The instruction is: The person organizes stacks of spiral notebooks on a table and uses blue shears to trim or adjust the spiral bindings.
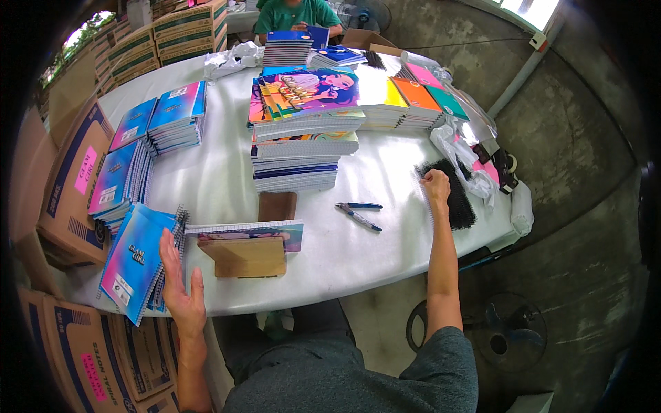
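At the near left edge of the white surface (385,241), the left hand (180,286) stands open, fingers spread and holding nothing, just beside a blue spiral notebook (134,261) that tilts with its long axis running near-left to far-right. To its right a notebook (251,233) lies with its long axis left to right, behind a brown block (246,258). Blue-handled pliers (358,213) lie mid-surface. At the right, the right hand (436,184) is closed in a fist on black binding coils (454,196).
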Action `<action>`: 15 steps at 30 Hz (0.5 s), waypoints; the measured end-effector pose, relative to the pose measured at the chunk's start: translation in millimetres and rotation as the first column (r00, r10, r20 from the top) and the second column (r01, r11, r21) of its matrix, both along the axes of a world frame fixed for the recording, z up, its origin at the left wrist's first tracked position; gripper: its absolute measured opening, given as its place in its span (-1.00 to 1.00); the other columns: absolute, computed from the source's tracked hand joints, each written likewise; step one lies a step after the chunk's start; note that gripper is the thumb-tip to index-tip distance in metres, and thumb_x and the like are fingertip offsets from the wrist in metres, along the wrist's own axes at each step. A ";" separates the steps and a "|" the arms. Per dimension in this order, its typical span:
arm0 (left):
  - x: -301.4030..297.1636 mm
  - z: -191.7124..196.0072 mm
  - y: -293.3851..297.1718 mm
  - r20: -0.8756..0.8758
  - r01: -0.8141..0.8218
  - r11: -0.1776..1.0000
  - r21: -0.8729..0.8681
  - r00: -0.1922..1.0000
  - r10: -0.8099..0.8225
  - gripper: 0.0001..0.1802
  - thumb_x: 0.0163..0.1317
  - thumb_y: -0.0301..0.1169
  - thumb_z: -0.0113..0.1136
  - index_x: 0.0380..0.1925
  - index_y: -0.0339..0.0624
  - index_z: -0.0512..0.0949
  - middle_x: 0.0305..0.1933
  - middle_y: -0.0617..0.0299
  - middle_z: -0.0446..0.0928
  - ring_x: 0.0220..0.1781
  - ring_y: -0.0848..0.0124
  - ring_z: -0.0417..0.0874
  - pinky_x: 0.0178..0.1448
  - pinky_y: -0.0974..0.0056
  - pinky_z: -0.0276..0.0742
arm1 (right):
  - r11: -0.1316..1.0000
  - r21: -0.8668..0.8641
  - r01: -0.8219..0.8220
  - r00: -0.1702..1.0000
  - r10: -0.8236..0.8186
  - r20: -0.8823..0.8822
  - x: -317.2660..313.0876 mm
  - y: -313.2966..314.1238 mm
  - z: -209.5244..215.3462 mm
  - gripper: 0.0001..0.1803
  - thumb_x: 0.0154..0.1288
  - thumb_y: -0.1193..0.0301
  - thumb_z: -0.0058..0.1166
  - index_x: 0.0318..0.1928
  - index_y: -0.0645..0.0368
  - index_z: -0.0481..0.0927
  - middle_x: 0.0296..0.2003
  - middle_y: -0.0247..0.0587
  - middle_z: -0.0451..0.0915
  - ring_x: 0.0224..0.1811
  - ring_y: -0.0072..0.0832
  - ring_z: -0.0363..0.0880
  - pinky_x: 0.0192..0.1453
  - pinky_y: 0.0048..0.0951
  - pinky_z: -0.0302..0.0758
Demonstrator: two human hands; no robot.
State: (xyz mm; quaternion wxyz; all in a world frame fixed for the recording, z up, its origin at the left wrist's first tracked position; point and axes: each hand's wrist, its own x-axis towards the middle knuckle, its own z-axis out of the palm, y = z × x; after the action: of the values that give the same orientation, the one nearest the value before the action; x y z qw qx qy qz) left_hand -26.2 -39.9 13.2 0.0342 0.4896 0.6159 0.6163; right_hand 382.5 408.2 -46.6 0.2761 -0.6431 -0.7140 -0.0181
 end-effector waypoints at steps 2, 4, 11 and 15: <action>-1.4 0.5 -4.7 -0.047 -0.029 0.999 -0.022 0.999 0.028 -0.26 0.24 -0.66 -0.04 0.44 -0.33 0.00 0.54 0.02 0.01 0.55 0.13 0.04 0.56 0.04 -0.09 | 0.996 0.071 -0.048 0.998 0.044 0.054 1.3 2.2 -0.5 -0.85 0.06 0.41 0.27 -0.35 0.18 0.66 -0.35 -0.02 0.63 -0.23 -0.07 0.64 -0.13 -0.13 0.53; -3.1 2.0 -7.5 -0.071 -0.048 0.999 -0.022 0.996 0.046 -0.27 0.25 -0.65 -0.03 0.43 -0.35 0.02 0.53 0.01 0.04 0.54 0.14 0.07 0.55 0.05 -0.05 | 0.990 0.118 -0.080 0.994 0.071 0.080 0.9 5.4 -1.8 -0.88 0.13 0.42 0.19 -0.33 0.19 0.66 -0.33 0.00 0.62 -0.21 -0.05 0.62 -0.10 -0.12 0.52; -2.9 10.5 -7.9 -0.169 -0.053 0.996 -0.074 0.985 0.039 -0.31 0.25 -0.66 -0.06 0.41 -0.36 0.07 0.52 -0.01 0.04 0.55 0.14 0.04 0.55 0.03 -0.09 | 0.996 0.079 -0.051 0.993 0.041 0.113 4.6 5.4 -0.1 -0.84 0.23 0.41 0.05 -0.24 0.19 0.62 -0.26 0.02 0.61 -0.13 0.01 0.58 -0.08 -0.09 0.50; -0.4 13.9 -10.4 -0.231 -0.091 0.988 -0.125 0.971 0.060 -0.31 0.22 -0.69 -0.08 0.40 -0.37 0.09 0.52 0.00 0.05 0.56 0.17 0.03 0.56 0.04 -0.10 | 0.979 0.088 -0.182 0.981 0.174 0.086 -17.4 -11.9 10.3 -0.89 0.18 0.46 0.11 -0.27 0.18 0.59 -0.26 -0.03 0.59 -0.17 -0.06 0.59 -0.10 -0.15 0.49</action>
State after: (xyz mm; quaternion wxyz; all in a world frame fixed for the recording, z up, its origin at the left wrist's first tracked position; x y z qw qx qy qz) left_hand -26.6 -50.3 27.0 -0.0268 0.5294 0.6742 0.5142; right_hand 365.2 396.3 -36.3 0.2788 -0.5616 -0.7773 -0.0524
